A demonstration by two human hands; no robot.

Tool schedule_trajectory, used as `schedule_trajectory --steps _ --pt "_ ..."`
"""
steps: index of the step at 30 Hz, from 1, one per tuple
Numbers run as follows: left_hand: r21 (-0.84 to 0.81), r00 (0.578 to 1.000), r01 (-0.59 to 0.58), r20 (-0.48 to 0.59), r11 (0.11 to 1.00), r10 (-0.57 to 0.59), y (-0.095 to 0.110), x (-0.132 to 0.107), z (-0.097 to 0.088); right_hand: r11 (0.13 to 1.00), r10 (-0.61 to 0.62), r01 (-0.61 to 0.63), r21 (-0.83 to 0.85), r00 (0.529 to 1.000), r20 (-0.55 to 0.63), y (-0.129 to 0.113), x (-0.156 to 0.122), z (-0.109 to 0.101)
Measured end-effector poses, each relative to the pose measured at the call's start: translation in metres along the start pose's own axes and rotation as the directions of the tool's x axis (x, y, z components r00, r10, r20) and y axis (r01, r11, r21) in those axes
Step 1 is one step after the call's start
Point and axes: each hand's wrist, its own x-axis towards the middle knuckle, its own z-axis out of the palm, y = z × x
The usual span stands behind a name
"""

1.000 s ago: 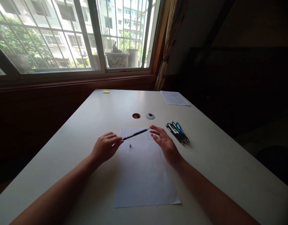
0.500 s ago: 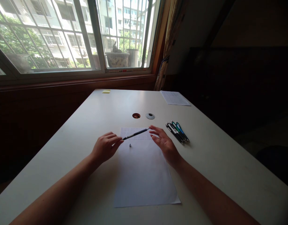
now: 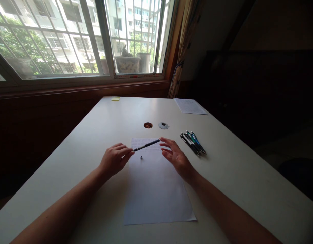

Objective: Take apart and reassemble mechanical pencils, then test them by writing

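Observation:
My left hand [image 3: 115, 159] is closed around one end of a dark pen [image 3: 147, 145], which slants up to the right above a white sheet of paper [image 3: 156, 189]. My right hand [image 3: 175, 155] is open with its fingers spread, the fingertips right at the pen's far end. A small dark piece [image 3: 141, 157], perhaps a pen cap or tip, lies on the sheet just below the pen. The sheet's top carries lines of writing.
A bunch of several pens [image 3: 193, 143] lies to the right of my right hand. The white table [image 3: 100, 128] has a cable hole [image 3: 148, 125] with its round cover [image 3: 163, 126] beside it, a second sheet [image 3: 190, 106] at the back right and a yellow sticky pad [image 3: 115, 99] at the back.
My right hand has slid a little to the left, closer to the pen's end. The left hand and pen have barely moved.

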Motion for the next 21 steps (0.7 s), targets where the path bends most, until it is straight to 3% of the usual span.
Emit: schedule_trajectory --steps 6,13,21 --pt "0.009 1.0 0.002 -0.003 1.0 -0.002 -0.0004 0.0002 -0.0004 1.0 0.012 -0.012 0.01 1.0 0.019 0.0022 -0.0008 -0.0003" --pt "0.015 1.0 0.006 -0.003 1.0 -0.006 -0.0023 -0.0019 0.0016 0.999 0.026 -0.025 0.042 0.999 -0.039 0.0033 0.0006 -0.0002" --pt "0.003 1.0 0.008 0.0 1.0 -0.008 -0.001 -0.0004 0.0003 1.0 0.012 -0.013 -0.02 0.998 -0.061 0.0003 0.0003 -0.0021"
